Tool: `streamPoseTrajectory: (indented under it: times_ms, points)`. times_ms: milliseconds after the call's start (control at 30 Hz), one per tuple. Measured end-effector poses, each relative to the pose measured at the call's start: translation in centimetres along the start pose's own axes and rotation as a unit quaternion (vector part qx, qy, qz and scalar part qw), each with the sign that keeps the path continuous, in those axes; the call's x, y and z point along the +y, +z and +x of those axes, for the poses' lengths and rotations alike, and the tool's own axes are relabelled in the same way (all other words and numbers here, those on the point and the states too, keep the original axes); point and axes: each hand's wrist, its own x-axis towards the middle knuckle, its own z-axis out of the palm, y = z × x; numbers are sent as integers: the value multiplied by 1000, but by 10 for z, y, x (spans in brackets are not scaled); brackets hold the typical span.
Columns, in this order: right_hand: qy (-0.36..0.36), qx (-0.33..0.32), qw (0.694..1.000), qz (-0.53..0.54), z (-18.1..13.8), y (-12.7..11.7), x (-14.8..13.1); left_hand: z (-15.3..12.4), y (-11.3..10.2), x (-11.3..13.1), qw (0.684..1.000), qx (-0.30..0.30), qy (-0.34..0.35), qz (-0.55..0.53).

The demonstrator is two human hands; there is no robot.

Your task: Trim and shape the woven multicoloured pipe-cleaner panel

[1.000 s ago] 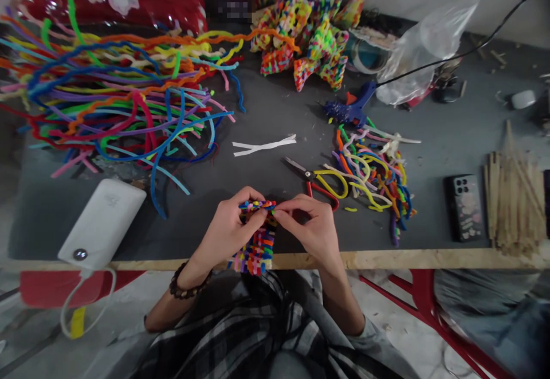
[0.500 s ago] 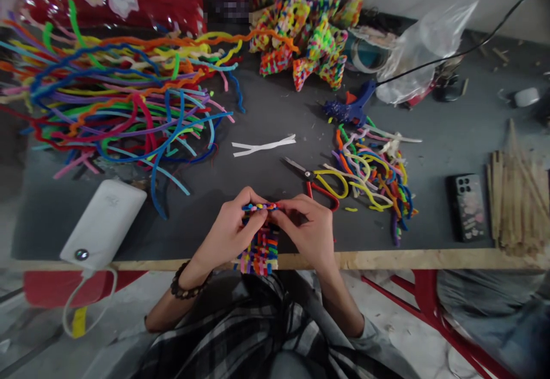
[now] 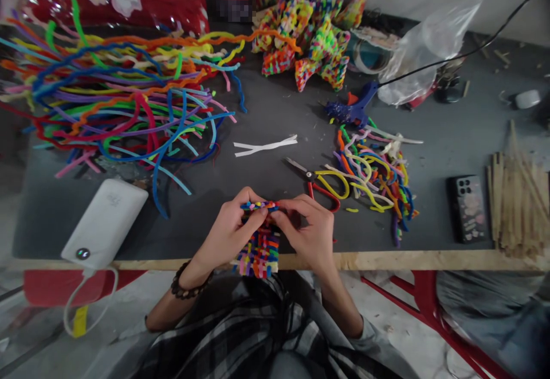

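Note:
A woven piece of multicoloured pipe cleaners (image 3: 260, 253) hangs between my hands at the table's front edge. My left hand (image 3: 234, 224) pinches its upper edge from the left, thumb on the near side. On the right, my right hand (image 3: 307, 227) grips the same edge with thumb and forefinger, close to a red end. Fingertips of both hands nearly meet and partly hide the weave there. Beyond my right hand lie scissors (image 3: 310, 176) with one yellow and one red handle. Two crossed white strips (image 3: 264, 146) rest on the table ahead.
Loose pipe cleaners (image 3: 129, 98) are heaped at the left, above a white power bank (image 3: 105, 224). Woven colourful shapes (image 3: 318, 40) stand at the back. To the right are a blue glue gun (image 3: 354, 106), cut pipe cleaner pieces (image 3: 378, 172), a phone (image 3: 467, 207) and wooden sticks (image 3: 518, 207).
Both hands keep their pinch on the woven piece and have hardly moved. The whole view has shifted very slightly.

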Motion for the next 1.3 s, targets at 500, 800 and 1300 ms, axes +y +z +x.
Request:
streamPoseTrajectory:
  times_ms: [500,800,1300]
  points:
    - [20,1,999,33,1,2,-3,1,2,1,1000,1,5,16]
    - [44,48,998,12,-4,1,-8,5,1,-7,992,121,3,-28]
    - [-37,87,995,-31,-5,10,-10,5,1,0,992,106,30,60]
